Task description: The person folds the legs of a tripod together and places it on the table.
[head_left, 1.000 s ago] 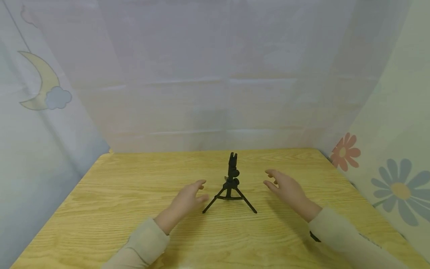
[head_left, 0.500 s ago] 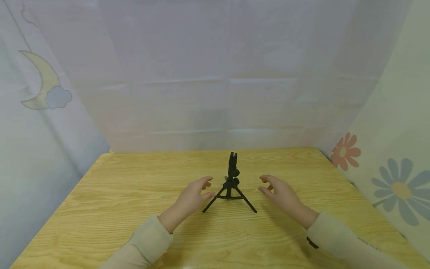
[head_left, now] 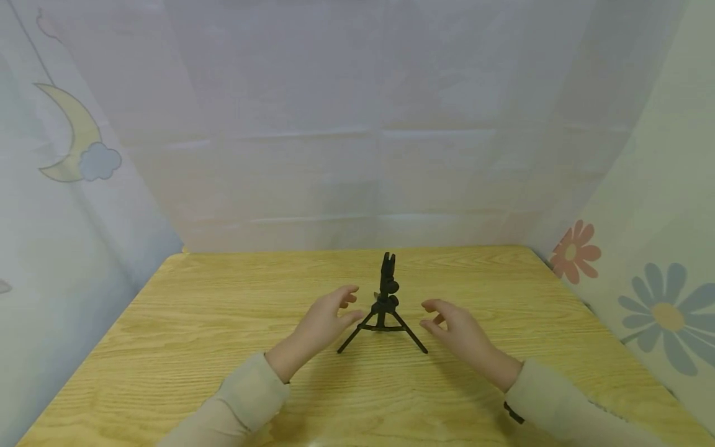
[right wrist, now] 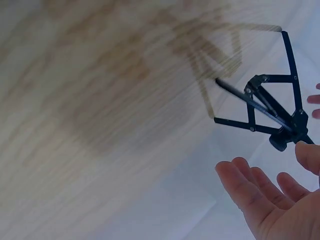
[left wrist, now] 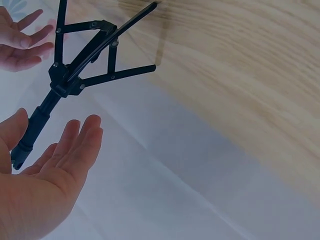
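A small black tripod [head_left: 383,305] stands upright on the wooden table, its legs spread and a forked clamp at its top. Just left of it hovers my left hand [head_left: 318,320], thumb and fingers apart and relaxed, holding nothing. My right hand [head_left: 460,332] hangs over the table on the other side, a little farther off, also with loose fingers and nothing in them. In the left wrist view the tripod [left wrist: 60,80] shows beyond my spread fingers [left wrist: 82,145]. The right wrist view has the tripod's legs [right wrist: 270,102] above my right fingers [right wrist: 250,187].
The wooden table [head_left: 195,316] reaches back to a pale hanging sheet [head_left: 357,155]. Side sheets flank it, a moon print [head_left: 78,133] at left and flower prints [head_left: 667,316] at right. A black band [head_left: 514,413] shows at my right sleeve.
Both hands have moved inward toward the tripod, the left one rightward and slightly up, the right one leftward and slightly down. The tripod stands where it was.
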